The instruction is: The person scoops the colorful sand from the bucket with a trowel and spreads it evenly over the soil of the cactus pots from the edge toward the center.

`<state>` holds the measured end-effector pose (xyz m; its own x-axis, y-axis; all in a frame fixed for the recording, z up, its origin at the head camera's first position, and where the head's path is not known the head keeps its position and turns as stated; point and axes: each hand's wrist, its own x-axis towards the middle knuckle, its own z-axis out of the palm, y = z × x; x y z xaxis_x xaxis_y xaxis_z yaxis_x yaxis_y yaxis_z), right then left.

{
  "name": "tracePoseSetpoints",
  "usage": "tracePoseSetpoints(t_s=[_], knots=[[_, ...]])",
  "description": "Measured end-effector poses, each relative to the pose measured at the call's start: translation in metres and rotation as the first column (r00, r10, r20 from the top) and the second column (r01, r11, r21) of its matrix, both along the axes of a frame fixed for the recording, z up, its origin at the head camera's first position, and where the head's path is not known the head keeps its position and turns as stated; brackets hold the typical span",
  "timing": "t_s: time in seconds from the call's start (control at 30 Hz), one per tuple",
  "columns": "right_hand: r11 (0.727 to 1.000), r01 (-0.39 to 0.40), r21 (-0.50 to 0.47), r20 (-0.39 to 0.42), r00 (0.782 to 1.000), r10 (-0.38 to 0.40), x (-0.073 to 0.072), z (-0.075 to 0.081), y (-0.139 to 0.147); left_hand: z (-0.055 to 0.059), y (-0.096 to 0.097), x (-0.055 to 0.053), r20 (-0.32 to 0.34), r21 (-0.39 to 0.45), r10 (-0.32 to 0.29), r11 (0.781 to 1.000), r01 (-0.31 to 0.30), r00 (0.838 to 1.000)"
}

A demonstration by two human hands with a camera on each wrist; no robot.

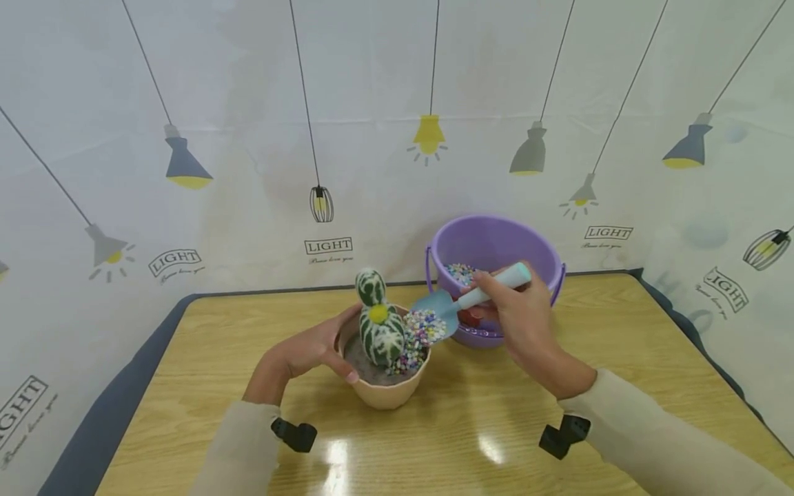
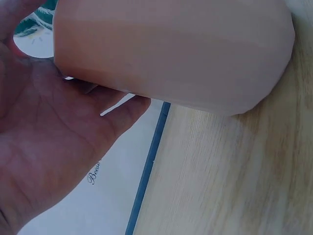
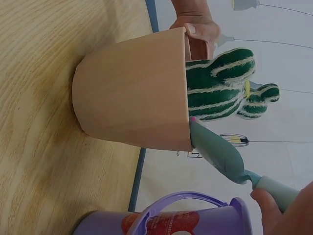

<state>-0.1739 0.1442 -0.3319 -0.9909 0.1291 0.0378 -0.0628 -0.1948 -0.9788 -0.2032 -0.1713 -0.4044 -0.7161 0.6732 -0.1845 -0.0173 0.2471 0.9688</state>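
Note:
A pale terracotta-coloured pot [image 1: 386, 396] holds a green-and-white striped cactus [image 1: 380, 334] with a yellow flower. My left hand [image 1: 310, 349] grips the pot's left side, thumb at the front rim and fingers round the back. In my right hand [image 1: 524, 310] is the handle of a light blue trowel [image 1: 443, 306], tilted down over the pot's right rim. Multicoloured pebbles [image 1: 424, 327] lie on the blade and in the right part of the pot, beside the cactus. Grey filling [image 1: 362, 358] shows on the left. In the right wrist view the trowel's tip meets the rim.
Behind and right of the pot stands a purple bucket [image 1: 496, 234] with more coloured pebbles [image 1: 460, 273] inside. Its handle [image 3: 183, 196] hangs down at the front. A wood-grain table [image 1: 205, 386] carries everything, and a lamp-printed cloth [image 1: 372, 83] hangs behind it.

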Motion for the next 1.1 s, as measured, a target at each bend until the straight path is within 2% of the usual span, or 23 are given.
tracePoseSetpoints(t_s=[0.27, 0.4, 0.57, 0.7, 0.93, 1.1], knots=[[1.000, 0.010, 0.014, -0.039, 0.999, -0.010, -0.003, 0.002, -0.004, 0.005, 0.000, 0.013, -0.028, -0.009, 0.024, 1.000, -0.024, 0.999], [1.000, -0.004, 0.016, -0.072, 0.997, 0.005, -0.003, 0.003, -0.005, 0.003, 0.005, 0.016, -0.088, -0.042, 0.036, 0.998, -0.040, 0.995], [0.999, -0.016, 0.038, -0.097, 0.995, 0.020, -0.004, 0.006, -0.007, -0.001, 0.009, 0.013, -0.154, -0.058, 0.037, 0.997, -0.046, 0.987], [0.998, -0.012, 0.061, -0.108, 0.994, 0.018, -0.003, 0.008, -0.009, 0.000, 0.009, 0.009, -0.146, -0.052, 0.027, 0.998, -0.035, 0.989], [0.996, -0.030, 0.084, -0.136, 0.990, 0.041, -0.001, 0.011, -0.010, 0.003, 0.007, 0.004, -0.078, -0.060, -0.001, 0.998, -0.004, 0.997], [0.994, -0.056, 0.093, -0.153, 0.986, 0.070, 0.000, 0.012, -0.011, 0.003, 0.006, 0.001, -0.060, -0.069, -0.009, 0.998, 0.005, 0.998]])
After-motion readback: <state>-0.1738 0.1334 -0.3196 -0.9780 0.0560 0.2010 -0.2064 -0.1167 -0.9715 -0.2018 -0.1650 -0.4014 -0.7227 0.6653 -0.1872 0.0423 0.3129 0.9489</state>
